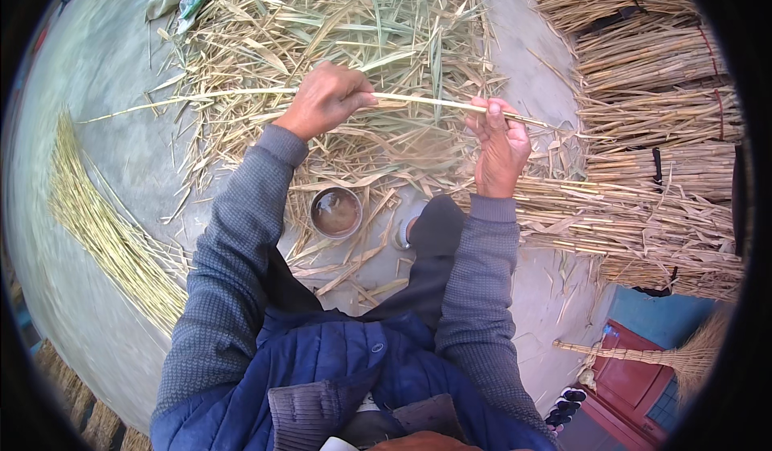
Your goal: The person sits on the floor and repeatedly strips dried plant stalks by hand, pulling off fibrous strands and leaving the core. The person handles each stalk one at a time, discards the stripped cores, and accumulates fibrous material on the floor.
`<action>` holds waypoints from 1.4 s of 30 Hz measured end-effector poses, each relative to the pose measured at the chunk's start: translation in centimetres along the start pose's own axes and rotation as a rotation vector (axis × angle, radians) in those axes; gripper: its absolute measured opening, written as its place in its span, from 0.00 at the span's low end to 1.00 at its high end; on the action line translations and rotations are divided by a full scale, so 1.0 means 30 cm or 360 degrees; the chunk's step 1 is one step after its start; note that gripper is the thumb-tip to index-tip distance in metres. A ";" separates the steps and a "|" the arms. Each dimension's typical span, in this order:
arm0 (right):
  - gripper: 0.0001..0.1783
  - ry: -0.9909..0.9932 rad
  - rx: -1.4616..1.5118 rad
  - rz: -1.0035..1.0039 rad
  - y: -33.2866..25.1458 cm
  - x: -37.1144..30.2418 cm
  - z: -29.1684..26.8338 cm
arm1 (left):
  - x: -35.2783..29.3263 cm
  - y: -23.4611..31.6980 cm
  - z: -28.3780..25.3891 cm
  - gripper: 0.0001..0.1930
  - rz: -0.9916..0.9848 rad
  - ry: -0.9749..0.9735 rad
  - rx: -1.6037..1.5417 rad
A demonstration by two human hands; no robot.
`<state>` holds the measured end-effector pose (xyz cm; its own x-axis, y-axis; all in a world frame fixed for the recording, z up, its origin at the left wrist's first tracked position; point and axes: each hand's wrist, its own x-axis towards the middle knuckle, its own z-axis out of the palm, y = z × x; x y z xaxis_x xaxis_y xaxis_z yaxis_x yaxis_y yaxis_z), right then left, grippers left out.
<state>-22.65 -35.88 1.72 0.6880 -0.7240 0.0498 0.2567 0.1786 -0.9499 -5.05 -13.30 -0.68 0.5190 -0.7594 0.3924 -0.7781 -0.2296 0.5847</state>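
Observation:
A long pale reed stalk [422, 99] stretches sideways in front of me, above a heap of dry leaves [338, 24]. My left hand [323, 101] is closed around it near the middle, thumb pointing right. Toward its right end, my right hand [498, 147] pinches the same stalk between thumb and fingers. The stalk's thin tip reaches far out to the left. Below my hands, a small round bowl [336, 213] with brownish liquid stands among leaf scraps near my foot.
On the left lies a bundle of stripped yellow-green stalks [108, 226]. Several tied bundles of reeds [651, 73] are stacked at the right, with loose unstripped reeds [579, 214] beside my right forearm. A broom [643, 354] and a red door [627, 370] appear lower right.

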 end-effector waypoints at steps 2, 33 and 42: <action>0.19 0.0092 -0.0041 -0.0045 0.012 0.001 0.006 | 0.001 0.006 0.013 0.10 0.0042 0.0087 0.0116; 0.29 -0.0302 0.0124 0.0378 -0.012 0.030 -0.112 | -0.080 -0.084 -0.104 0.11 0.0047 0.0441 0.0754; 0.16 0.0004 0.0021 -0.0009 0.025 0.002 0.045 | -0.079 -0.107 -0.095 0.12 0.0047 0.0342 0.0706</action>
<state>-21.51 -34.91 1.42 0.6848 -0.7267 0.0542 0.2696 0.1835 -0.9453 -2.78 -9.04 -1.46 0.5195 -0.6372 0.5693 -0.8449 -0.4827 0.2308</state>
